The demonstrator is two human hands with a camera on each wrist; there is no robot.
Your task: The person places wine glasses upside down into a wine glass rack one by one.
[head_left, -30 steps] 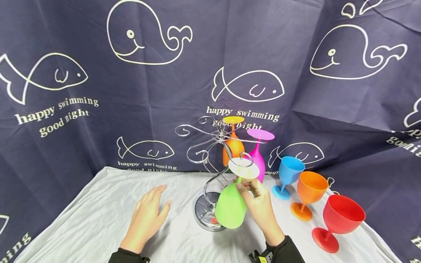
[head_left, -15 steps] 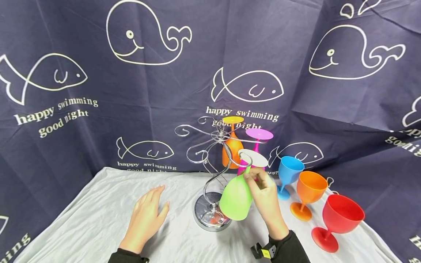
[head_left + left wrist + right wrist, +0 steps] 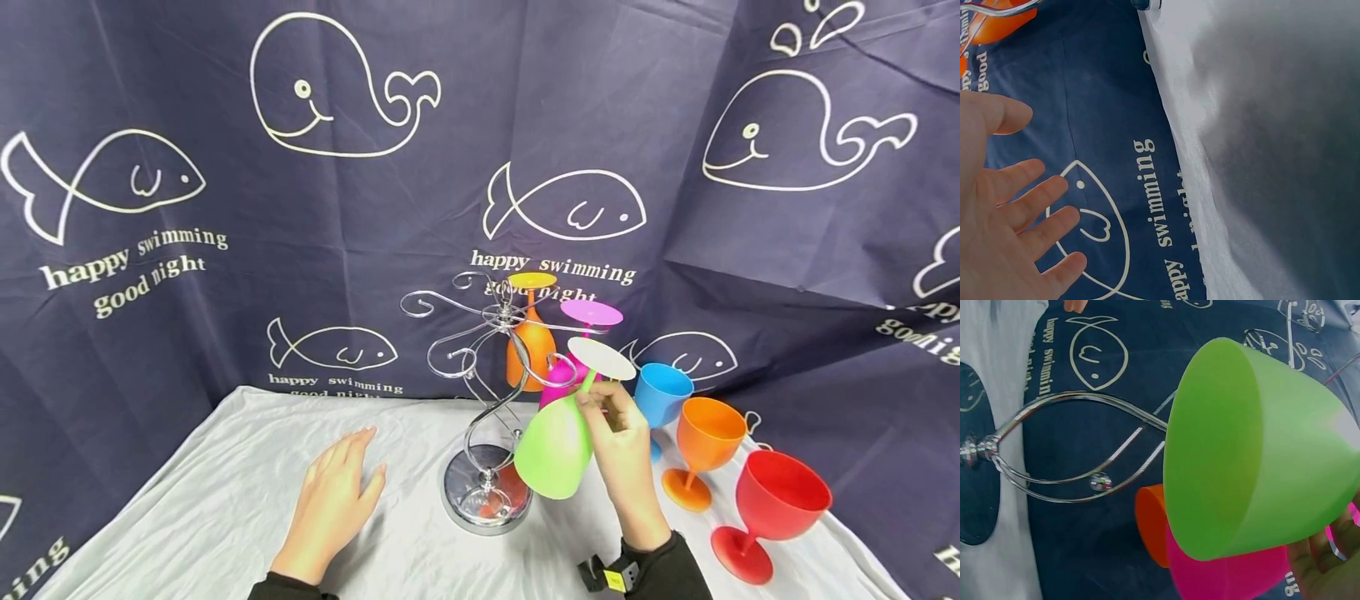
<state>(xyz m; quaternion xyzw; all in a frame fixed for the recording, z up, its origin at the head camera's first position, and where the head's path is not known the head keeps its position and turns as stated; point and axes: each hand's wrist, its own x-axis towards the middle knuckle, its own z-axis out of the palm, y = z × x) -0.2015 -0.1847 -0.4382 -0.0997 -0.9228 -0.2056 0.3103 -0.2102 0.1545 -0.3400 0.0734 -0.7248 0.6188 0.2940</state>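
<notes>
My head camera looks forward and down, over my left hand [image 3: 330, 500] and right hand [image 3: 624, 448], at the chrome rack [image 3: 467, 482] and navy backdrop [image 3: 420, 217] beyond. The left wrist view lies sideways, close to my palm, facing the backdrop, with white cloth [image 3: 1272, 125] filling its right side. My right wrist's, turned the opposite way, looks from very near into the green goblet [image 3: 1262, 450], which the head view shares. The left wrist's cropped orange shape [image 3: 1004, 26] may be the hanging orange goblet [image 3: 531, 354] my head camera sees.
</notes>
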